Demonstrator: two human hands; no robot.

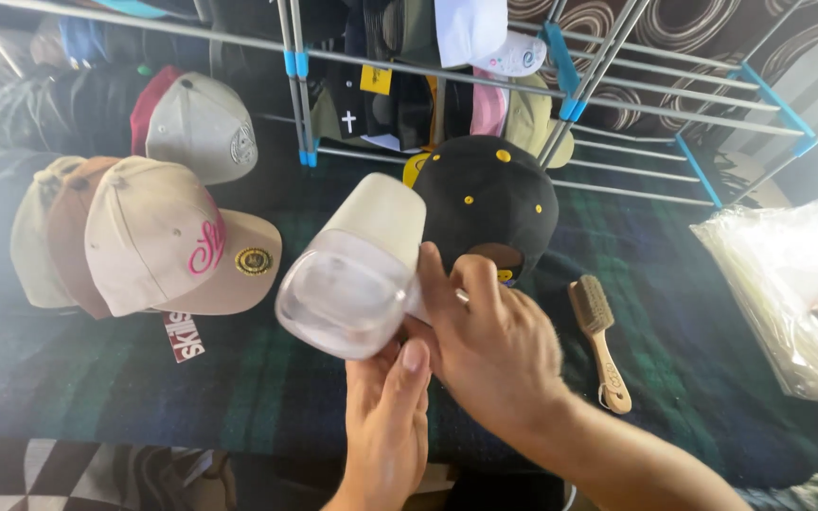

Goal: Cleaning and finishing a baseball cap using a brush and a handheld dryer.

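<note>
My left hand grips from below a translucent white plastic cap-shaped form, its rounded clear end turned toward me. My right hand closes on the same form from the right side, fingers curled against its edge. Just behind my hands lies a black cap with yellow eyelets. A wooden-handled brush rests on the plaid cloth to the right of my right hand.
A stack of beige and brown caps lies at left, a grey and red cap behind it. A metal rack with blue clips holds more caps at the back. Clear plastic bags sit at right on the dark plaid blanket.
</note>
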